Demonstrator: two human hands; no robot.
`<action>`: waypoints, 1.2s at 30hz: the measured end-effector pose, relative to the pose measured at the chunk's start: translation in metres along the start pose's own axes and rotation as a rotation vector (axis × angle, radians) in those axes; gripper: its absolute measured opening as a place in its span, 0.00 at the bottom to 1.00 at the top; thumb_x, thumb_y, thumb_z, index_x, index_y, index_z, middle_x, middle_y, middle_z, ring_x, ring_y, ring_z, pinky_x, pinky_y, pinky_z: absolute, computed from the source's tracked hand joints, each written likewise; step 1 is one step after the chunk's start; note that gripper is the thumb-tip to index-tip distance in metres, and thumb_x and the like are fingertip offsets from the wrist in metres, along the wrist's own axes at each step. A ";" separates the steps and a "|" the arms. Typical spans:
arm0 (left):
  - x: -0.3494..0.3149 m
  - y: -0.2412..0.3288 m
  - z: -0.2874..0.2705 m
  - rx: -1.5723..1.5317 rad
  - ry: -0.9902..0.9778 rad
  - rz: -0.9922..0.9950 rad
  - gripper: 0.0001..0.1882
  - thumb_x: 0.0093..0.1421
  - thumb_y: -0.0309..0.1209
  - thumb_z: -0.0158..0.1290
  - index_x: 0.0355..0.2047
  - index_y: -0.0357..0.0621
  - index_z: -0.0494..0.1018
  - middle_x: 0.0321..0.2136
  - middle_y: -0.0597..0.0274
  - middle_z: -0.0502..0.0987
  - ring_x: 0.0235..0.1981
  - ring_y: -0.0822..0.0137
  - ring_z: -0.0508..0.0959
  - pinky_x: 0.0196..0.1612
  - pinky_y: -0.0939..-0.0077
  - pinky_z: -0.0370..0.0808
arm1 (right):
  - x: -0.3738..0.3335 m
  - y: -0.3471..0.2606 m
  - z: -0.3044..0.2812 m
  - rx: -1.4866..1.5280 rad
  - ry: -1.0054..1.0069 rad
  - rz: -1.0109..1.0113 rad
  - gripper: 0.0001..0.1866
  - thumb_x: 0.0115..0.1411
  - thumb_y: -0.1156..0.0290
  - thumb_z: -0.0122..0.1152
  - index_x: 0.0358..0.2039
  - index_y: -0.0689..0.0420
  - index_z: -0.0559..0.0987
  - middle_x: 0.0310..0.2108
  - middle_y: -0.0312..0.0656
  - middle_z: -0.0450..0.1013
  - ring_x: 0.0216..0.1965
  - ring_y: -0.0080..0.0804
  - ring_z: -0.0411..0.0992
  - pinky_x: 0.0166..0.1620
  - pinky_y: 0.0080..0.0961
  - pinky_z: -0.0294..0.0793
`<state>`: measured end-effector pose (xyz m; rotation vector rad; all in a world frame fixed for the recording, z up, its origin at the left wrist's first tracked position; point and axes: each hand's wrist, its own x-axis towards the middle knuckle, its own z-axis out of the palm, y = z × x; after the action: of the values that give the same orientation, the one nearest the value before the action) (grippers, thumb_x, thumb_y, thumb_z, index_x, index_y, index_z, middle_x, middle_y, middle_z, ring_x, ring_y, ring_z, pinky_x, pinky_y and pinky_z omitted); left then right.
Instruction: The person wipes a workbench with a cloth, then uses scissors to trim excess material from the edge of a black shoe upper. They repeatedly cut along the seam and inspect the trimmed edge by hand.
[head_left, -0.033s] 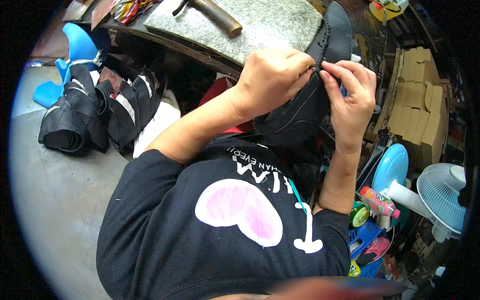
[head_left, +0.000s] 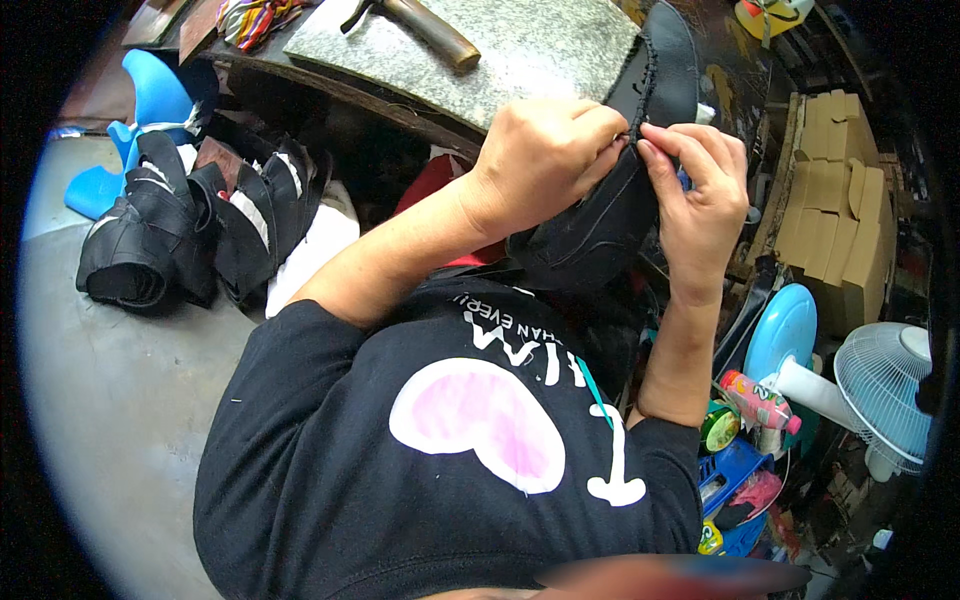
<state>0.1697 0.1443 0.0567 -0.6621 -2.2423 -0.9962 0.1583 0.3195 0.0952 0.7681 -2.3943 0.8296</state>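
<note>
A black shoe upper (head_left: pixel 672 75), with thick gathered stitching along the seam of its toe part, points away from me at the bench edge. Its rear part hangs close to my lap. My left hand (head_left: pixel 545 150) is curled in a fist, thumb and forefinger pinched at the seam from the left side. From the right, my right hand (head_left: pixel 700 185) pinches the same seam between thumb and forefinger, its other fingers bent. The two sets of fingertips almost meet. Any needle or thread between them is too small to make out.
A hammer (head_left: pixel 430 35) lies on a speckled stone slab (head_left: pixel 540 65) on the bench. Bundled black pieces (head_left: pixel 150 240) lie left, near a blue plastic piece (head_left: pixel 160 95). Stacked cardboard boxes (head_left: pixel 835 200), a fan (head_left: pixel 885 390) and a pink bottle (head_left: pixel 758 400) are at right.
The whole view has shifted very slightly. Both hands keep their pinch at the seam, with no clear movement of the shoe upper.
</note>
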 end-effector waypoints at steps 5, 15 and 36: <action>-0.002 0.004 0.003 0.012 -0.021 0.050 0.07 0.53 0.26 0.59 0.33 0.42 0.75 0.25 0.57 0.77 0.25 0.58 0.79 0.28 0.70 0.75 | -0.004 0.007 0.006 0.062 -0.053 -0.011 0.05 0.51 0.78 0.62 0.28 0.60 0.76 0.29 0.44 0.71 0.32 0.42 0.70 0.36 0.33 0.70; -0.004 -0.004 0.018 -0.114 0.030 0.034 0.07 0.52 0.29 0.58 0.32 0.43 0.75 0.24 0.58 0.76 0.26 0.58 0.79 0.29 0.67 0.76 | -0.020 0.027 0.030 0.058 0.049 -0.016 0.03 0.58 0.76 0.53 0.31 0.61 0.70 0.29 0.45 0.68 0.30 0.39 0.70 0.35 0.32 0.72; 0.008 -0.010 -0.010 -0.596 -0.206 -0.413 0.11 0.61 0.24 0.54 0.44 0.36 0.76 0.33 0.59 0.80 0.36 0.73 0.79 0.41 0.79 0.75 | -0.033 0.007 0.009 1.080 0.115 0.655 0.17 0.60 0.78 0.58 0.49 0.65 0.71 0.41 0.42 0.75 0.42 0.24 0.74 0.48 0.20 0.72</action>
<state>0.1608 0.1322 0.0627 -0.5657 -2.3091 -1.9222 0.1751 0.3298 0.0666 0.2042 -1.9553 2.4269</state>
